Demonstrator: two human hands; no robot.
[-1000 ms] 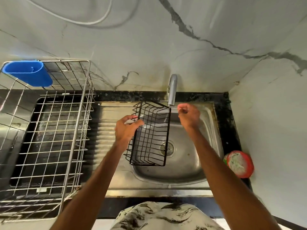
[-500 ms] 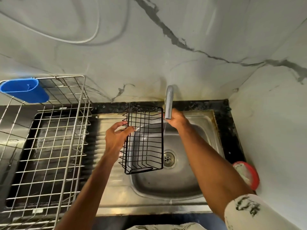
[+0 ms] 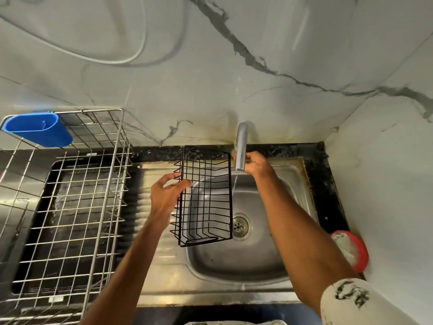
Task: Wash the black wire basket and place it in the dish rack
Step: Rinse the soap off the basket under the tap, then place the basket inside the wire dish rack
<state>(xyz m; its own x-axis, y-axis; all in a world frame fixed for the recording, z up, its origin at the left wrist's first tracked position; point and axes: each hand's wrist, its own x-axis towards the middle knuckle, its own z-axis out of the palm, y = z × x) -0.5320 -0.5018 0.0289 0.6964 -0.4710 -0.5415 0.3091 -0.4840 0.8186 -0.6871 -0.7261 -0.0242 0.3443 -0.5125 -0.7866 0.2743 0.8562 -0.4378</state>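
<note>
My left hand (image 3: pixel 166 195) grips the left long side of the black wire basket (image 3: pixel 206 195) and holds it upright over the left half of the steel sink (image 3: pixel 236 261). My right hand (image 3: pixel 255 164) is closed around the metal tap (image 3: pixel 240 146) at the back of the sink. A thin stream of water falls from the tap's spout just right of the basket's edge. The chrome wire dish rack (image 3: pixel 70 207) stands on the counter to the left, with nothing on its grid.
A blue plastic cutlery cup (image 3: pixel 39 130) hangs on the rack's back left corner. A red dish with a pale scrubber (image 3: pixel 350 249) lies on the black counter at the right, next to the marble wall. The drain (image 3: pixel 239 225) sits mid-sink.
My right hand moved from open air onto the tap and closed on it, and water now runs. My left hand turned the basket more upright. The camera tilted down and forward.
</note>
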